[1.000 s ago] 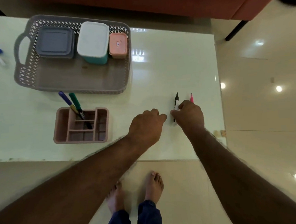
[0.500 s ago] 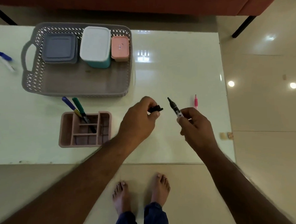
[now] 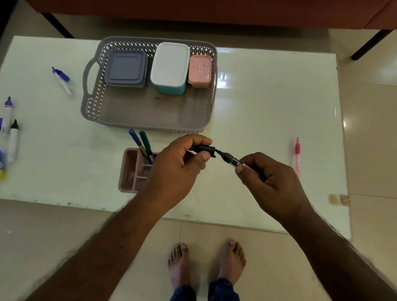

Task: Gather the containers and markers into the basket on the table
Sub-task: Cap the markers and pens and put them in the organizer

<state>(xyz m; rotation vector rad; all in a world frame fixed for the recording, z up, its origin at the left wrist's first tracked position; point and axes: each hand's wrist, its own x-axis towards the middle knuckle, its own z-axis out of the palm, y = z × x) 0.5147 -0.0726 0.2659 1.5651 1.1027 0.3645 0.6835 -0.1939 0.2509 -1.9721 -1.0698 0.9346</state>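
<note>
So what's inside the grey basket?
Inside the grey basket sit three lidded containers: a grey one, a white-lidded teal one and a small pink one. Lids hide their contents.

Basket (image 3: 94,109): grey, lattice-cut walls. Containers inside: grey-blue (image 3: 126,71), teal with white lid (image 3: 170,66), pink (image 3: 199,71). Organizer (image 3: 129,174): dusty pink, holding blue marker (image 3: 136,138) and green marker (image 3: 145,141). Held marker (image 3: 231,159): black. Pen (image 3: 297,156): pink. Table (image 3: 271,114): glossy white.

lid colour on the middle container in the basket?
White lid over a teal body; head view.
</note>
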